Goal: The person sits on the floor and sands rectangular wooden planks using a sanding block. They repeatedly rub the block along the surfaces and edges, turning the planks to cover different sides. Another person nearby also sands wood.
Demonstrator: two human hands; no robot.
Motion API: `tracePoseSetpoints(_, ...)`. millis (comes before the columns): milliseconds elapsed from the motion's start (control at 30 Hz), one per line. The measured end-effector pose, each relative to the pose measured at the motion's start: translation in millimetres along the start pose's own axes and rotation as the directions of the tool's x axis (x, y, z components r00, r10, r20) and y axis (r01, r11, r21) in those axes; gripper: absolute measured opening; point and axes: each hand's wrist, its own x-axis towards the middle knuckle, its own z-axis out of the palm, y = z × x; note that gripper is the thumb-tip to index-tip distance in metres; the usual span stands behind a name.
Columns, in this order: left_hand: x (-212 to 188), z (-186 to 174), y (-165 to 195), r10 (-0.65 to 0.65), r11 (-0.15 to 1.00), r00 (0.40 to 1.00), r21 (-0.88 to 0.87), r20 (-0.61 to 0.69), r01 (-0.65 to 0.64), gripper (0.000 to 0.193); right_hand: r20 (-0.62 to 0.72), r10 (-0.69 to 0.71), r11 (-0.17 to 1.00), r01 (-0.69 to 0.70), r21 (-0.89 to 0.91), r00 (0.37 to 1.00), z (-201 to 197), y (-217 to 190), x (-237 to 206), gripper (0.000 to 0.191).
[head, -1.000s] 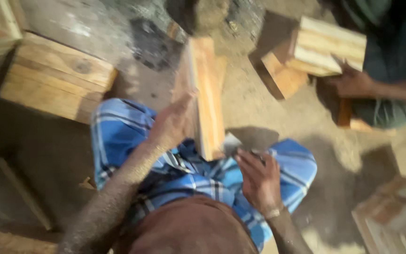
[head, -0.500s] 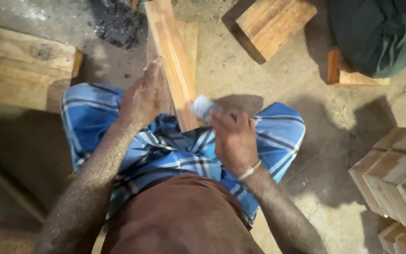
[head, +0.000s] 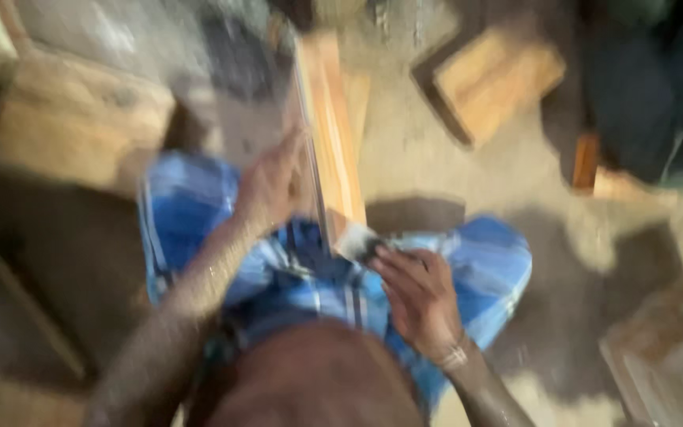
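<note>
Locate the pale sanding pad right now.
Head view, centre: the pale sanding pad is in the right hand, at the near end of the wooden plank.

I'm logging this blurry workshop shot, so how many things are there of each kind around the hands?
Hands: 2, left hand and right hand
Upright plank: 1
Pale sanding pad: 1
Wooden blocks on the ground: 2, left block, right block
Blue checked cloth: 1
Total: 7
</note>
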Motion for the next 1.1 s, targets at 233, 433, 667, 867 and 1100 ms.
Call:
tracePoseSetpoints(233,112,-8,34,-0.072,0.982,0.893,-0.189,-0.444,-0.015,0.108,-0.139,-0.13,0.97,0.097,-0.222,0.982,-55,70,132,0.039)
tracePoseSetpoints(433,144,3,52,-0.185,0.945,0.936,-0.316,-0.298,0.086,0.119,0.02,-0.211,0.913,0.205,-0.354,0.977,-37,116,335,0.029)
tracePoseSetpoints(667,61,-44,88,0.157,0.867,0.768,-0.286,-0.621,-0.408,0.1,0.373,0.304,0.799,-0.022,-0.6,0.877,28,112,460,0.026)
tracePoseSetpoints(867,5,-2,91,0.509,0.59,0.35,0.022,-0.787,-0.807,0.096,0.51,0.405,0.849,-0.104,-0.518,0.759,-18,89,452,0.032)
tracePoseSetpoints(1100,-7,46,84,0.655,0.571,0.315,0.175,-0.687,-0.802,0.08,0.051,0.302,0.905,-0.303,0.3,0.952,-88,92,281,0.032)
